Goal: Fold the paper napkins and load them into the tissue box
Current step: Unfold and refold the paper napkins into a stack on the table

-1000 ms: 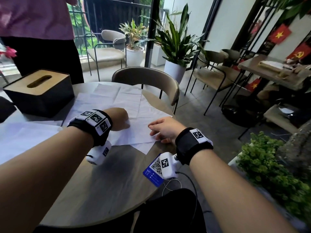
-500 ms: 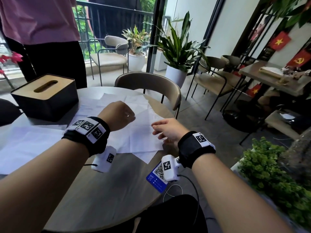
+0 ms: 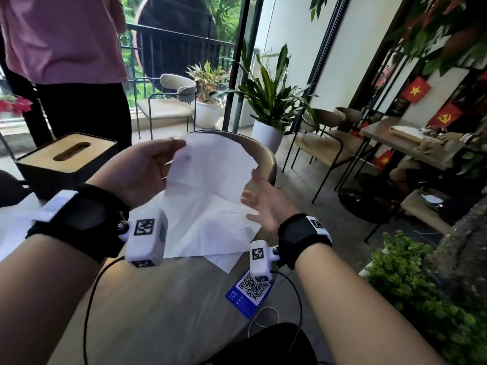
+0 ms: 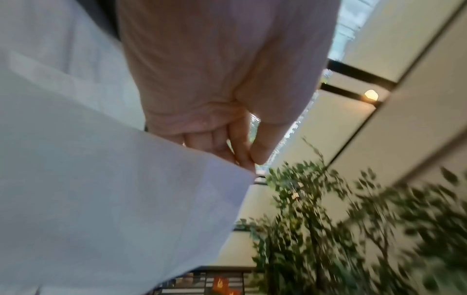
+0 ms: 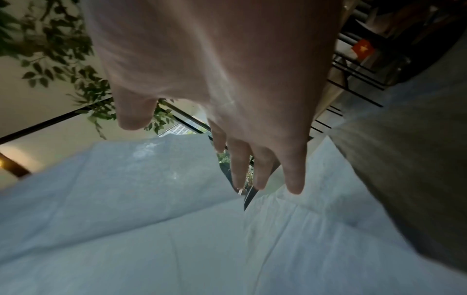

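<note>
My left hand (image 3: 139, 172) pinches one corner of a paper napkin (image 3: 210, 164) between thumb and fingertips and holds that corner up above the table (image 3: 163, 299), while the napkin's lower part trails down onto the other napkins (image 3: 210, 233) lying flat there. My right hand (image 3: 263, 204) is released, fingers spread and straight, just beside the hanging sheet's right edge; whether it touches the paper I cannot tell. In the right wrist view the fingers (image 5: 293, 175) point out over white paper with nothing between them. Further out, the tissue box (image 3: 66, 159) sits at the table's far left with its lid on, well apart from both hands. I judge this the start of folding: one sheet is picked off the pile and no fold is made yet. Next I would need the right hand to catch the free corner, then bring edges together squarely, gently, since thin paper tears and drifts
</note>
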`<state>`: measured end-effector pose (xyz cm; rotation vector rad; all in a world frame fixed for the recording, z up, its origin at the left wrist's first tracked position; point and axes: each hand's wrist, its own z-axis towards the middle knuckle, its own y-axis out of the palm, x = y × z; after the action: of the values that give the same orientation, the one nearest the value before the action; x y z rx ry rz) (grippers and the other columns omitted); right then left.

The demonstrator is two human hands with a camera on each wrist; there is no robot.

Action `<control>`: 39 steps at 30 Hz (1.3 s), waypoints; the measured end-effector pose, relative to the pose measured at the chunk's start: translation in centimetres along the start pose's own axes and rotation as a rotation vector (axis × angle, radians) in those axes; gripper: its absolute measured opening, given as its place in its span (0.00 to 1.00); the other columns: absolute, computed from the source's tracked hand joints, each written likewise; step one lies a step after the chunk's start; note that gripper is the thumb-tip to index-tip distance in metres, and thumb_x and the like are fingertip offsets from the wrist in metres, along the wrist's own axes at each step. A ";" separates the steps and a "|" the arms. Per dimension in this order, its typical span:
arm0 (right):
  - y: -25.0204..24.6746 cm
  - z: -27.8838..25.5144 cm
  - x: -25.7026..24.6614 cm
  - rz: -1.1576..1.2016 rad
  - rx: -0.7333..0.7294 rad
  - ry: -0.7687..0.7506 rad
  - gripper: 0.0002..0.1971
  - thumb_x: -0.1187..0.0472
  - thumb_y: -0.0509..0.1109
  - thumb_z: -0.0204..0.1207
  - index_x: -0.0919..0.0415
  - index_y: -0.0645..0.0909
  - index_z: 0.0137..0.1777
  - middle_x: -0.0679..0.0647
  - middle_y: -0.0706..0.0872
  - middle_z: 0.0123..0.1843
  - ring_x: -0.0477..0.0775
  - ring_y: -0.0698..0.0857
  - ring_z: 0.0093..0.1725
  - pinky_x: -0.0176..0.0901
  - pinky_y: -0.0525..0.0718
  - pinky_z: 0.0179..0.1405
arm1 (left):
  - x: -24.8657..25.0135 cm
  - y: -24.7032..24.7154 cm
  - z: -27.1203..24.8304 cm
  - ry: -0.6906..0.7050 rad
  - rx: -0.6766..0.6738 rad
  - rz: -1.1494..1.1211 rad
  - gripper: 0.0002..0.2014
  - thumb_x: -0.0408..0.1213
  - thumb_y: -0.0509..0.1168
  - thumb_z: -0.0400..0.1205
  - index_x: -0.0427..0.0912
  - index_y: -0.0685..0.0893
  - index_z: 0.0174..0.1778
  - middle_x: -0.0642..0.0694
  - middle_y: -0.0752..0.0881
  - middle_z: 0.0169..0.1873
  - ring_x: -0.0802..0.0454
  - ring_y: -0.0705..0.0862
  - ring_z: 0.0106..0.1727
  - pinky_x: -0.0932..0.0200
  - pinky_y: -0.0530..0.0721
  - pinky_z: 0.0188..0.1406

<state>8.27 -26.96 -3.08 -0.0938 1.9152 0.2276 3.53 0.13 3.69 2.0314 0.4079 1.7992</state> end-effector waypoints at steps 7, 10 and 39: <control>3.1 -0.2 1.3 0.115 -0.159 0.006 0.45 0.42 0.86 0.64 0.59 0.77 0.79 0.71 0.87 0.65 0.66 0.86 0.58 0.69 0.84 0.64 | -2.2 -4.7 -1.3 -0.112 0.286 -0.027 0.12 0.44 0.62 0.90 0.44 0.89 0.51 0.45 0.93 0.46 0.51 0.93 0.39 0.55 0.90 0.43; 3.2 -0.6 1.6 0.118 -0.216 0.002 0.56 0.40 0.86 0.63 0.50 0.62 0.88 0.64 0.90 0.61 0.64 0.88 0.53 0.68 0.87 0.60 | -2.5 -5.3 -1.8 -0.120 0.349 -0.062 0.10 0.44 0.63 0.90 0.42 0.86 0.55 0.45 0.90 0.48 0.50 0.91 0.41 0.55 0.88 0.42; 3.4 -4.2 -3.8 -0.422 -0.155 -0.218 0.12 0.69 0.78 0.78 0.75 0.87 0.59 0.67 0.93 0.50 0.53 0.93 0.39 0.43 0.92 0.37 | -4.5 -5.1 -3.9 -0.068 0.200 0.929 0.15 0.40 0.84 0.73 0.40 0.91 0.52 0.42 0.94 0.47 0.47 0.94 0.43 0.51 0.92 0.37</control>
<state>5.09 -24.71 2.22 -0.5487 1.6159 0.0949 -0.75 2.91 -2.29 2.6656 -0.4958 2.2089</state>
